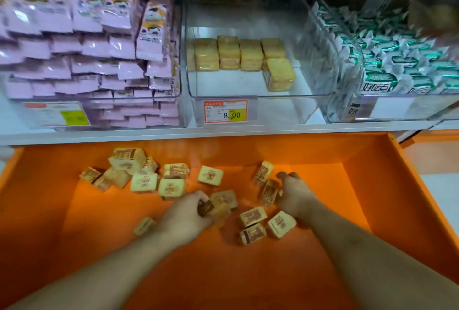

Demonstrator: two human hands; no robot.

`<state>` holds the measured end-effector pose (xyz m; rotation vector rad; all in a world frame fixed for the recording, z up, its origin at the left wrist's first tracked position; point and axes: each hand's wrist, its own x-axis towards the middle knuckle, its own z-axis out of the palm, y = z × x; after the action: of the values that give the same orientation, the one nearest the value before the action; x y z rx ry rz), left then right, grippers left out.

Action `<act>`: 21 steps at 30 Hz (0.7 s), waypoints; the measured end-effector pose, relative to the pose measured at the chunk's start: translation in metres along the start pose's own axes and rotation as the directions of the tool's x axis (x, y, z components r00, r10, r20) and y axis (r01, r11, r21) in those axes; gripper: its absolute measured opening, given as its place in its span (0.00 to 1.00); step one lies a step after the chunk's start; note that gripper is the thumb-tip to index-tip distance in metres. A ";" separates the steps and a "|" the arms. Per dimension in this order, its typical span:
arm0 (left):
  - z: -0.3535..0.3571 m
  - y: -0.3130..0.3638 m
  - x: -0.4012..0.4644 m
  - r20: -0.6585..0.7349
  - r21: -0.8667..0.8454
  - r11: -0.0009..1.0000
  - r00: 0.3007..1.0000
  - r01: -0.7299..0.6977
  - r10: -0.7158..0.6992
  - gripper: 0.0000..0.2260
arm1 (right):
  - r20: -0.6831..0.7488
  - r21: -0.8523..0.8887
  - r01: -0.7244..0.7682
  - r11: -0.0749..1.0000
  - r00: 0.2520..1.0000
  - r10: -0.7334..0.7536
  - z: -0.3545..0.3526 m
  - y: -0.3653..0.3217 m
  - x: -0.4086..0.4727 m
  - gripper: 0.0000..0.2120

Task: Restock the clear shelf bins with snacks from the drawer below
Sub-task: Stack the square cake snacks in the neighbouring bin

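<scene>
The orange drawer (pixel 372 185) stands pulled out below the shelf, with several small yellow snack packs (pixel 171 186) scattered on its floor. My left hand (pixel 185 215) is down in the drawer, fingers closed on a snack pack (pixel 216 206) near the middle. My right hand (pixel 295 196) grips another snack pack (pixel 269 191) standing on edge to the right. Above, the middle clear bin (pixel 250 97) holds a short row of the same yellow packs (pixel 229 52) at its back and one (pixel 280 73) nearer the front right.
The left bin (pixel 99 101) is packed with pink snack bags. The right bin (pixel 397 101) is full of white and green wrapped sweets. A price tag reading 8.00 (pixel 225 111) hangs on the middle bin's front. A white shelf edge (pixel 223 133) runs above the drawer.
</scene>
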<state>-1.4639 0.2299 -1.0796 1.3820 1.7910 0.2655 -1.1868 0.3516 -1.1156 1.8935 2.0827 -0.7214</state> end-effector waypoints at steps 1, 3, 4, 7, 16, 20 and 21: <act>-0.003 0.001 -0.007 -0.006 -0.026 1.000 1.000 0.007 -0.007 0.10 | 0.013 0.019 -0.001 1.000 1.000 0.000 -0.001 -0.003 -0.003 0.32; -0.005 -0.001 -0.017 -0.018 -0.075 0.997 1.000 0.022 -0.024 0.09 | 0.027 0.042 0.016 0.999 1.000 -0.017 0.000 -0.011 -0.007 0.28; -0.005 -0.002 -0.020 -0.022 -0.091 0.995 0.999 0.029 -0.031 0.09 | 0.032 0.046 0.026 0.999 0.999 -0.028 0.001 -0.015 -0.008 0.27; -0.002 -0.006 -0.025 -0.022 -0.107 0.993 0.998 0.056 -0.059 0.09 | 0.044 0.034 0.027 0.999 0.999 -0.028 0.013 -0.016 0.000 0.28; 0.013 0.001 -0.011 0.022 -0.291 0.946 0.990 0.142 -0.141 0.10 | -0.001 0.034 0.062 0.997 0.998 -0.062 0.030 -0.015 0.030 0.37; 0.010 0.006 -0.014 0.043 -0.437 0.883 0.984 0.173 -0.171 0.14 | -0.061 0.127 0.067 0.990 0.996 -0.060 0.018 -0.015 0.020 0.26; 0.006 0.007 -0.016 0.052 -0.475 0.862 0.983 0.178 -0.175 0.14 | -0.074 0.162 0.077 0.984 0.995 -0.065 0.009 -0.016 0.015 0.26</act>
<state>-1.4536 0.2165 -1.0714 0.8599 1.6835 0.5624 -1.2062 0.3594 -1.1276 1.9628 2.2041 -0.8826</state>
